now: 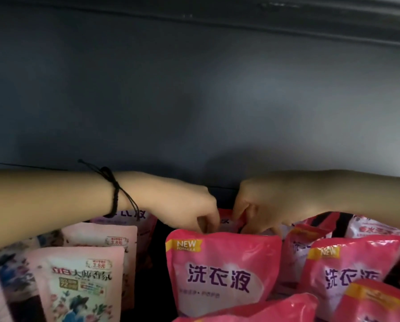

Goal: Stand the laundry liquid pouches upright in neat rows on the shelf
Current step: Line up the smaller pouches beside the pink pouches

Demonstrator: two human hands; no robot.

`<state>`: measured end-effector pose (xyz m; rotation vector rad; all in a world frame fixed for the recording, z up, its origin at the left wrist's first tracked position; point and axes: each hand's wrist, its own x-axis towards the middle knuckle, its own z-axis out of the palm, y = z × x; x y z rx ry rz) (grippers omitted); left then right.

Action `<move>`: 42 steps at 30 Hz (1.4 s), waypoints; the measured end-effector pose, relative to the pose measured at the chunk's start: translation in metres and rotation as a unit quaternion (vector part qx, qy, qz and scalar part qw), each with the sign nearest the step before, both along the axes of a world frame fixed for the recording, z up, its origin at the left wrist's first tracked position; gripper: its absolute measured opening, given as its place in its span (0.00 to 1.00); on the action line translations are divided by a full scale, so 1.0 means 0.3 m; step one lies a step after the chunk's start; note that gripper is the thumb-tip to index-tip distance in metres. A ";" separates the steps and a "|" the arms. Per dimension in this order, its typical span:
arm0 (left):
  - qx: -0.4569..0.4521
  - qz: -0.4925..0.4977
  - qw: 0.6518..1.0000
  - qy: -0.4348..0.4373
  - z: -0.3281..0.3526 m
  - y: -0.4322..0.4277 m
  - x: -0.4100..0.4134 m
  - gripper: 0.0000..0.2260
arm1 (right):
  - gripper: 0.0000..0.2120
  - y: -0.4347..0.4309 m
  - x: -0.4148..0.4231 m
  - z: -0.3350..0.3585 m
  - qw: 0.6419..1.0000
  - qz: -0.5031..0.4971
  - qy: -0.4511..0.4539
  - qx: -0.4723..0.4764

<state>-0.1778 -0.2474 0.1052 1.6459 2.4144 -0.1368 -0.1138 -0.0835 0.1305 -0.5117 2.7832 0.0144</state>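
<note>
My left hand point(178, 203), with a black cord on its wrist, and my right hand point(261, 205) meet at the back of the shelf. Both pinch the top edge of a pink pouch point(226, 220) that stands mostly hidden behind the front one. In front of it a bright pink laundry liquid pouch point(222, 270) stands upright with a yellow NEW corner. Another pink pouch point(352, 268) stands to its right, and one more point(377, 303) lies low at the right corner.
Pale pink floral pouches point(78, 282) stand in rows at the left, with a dark gap point(151, 252) between them and the bright pink ones. More pouches point(375, 228) crowd the right rear. The grey back wall point(194, 101) rises behind.
</note>
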 end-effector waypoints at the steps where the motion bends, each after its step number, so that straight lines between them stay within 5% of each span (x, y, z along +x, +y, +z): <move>1: 0.011 0.001 1.000 0.000 -0.005 -0.001 -0.001 0.07 | 0.09 -0.002 -0.001 -0.004 1.000 -0.002 0.000 0.005; 11: 0.078 0.090 0.993 -0.025 -0.007 -0.035 -0.078 0.05 | 0.09 0.029 -0.020 -0.005 0.995 -0.066 -0.027 -0.070; 19: 0.096 0.115 0.986 -0.069 -0.003 -0.079 -0.078 0.05 | 0.16 -0.012 0.042 0.050 0.972 0.000 -0.104 -0.209; 28: 0.212 0.094 0.970 -0.076 0.122 -0.104 -0.006 0.04 | 0.04 -0.006 0.039 0.095 0.972 -0.030 0.069 -0.224; 32: 0.276 0.087 0.954 -0.073 0.199 -0.118 0.029 0.04 | 0.06 -0.001 0.043 0.131 0.966 -0.040 0.160 -0.199; 36: 0.313 0.102 0.941 -0.083 0.219 -0.133 0.052 0.04 | 0.09 0.009 0.057 0.161 0.946 -0.060 0.162 -0.274; 42: 0.442 0.175 0.858 -0.195 0.160 -0.151 0.052 0.02 | 0.05 0.005 0.071 0.160 0.905 -0.089 0.188 -0.372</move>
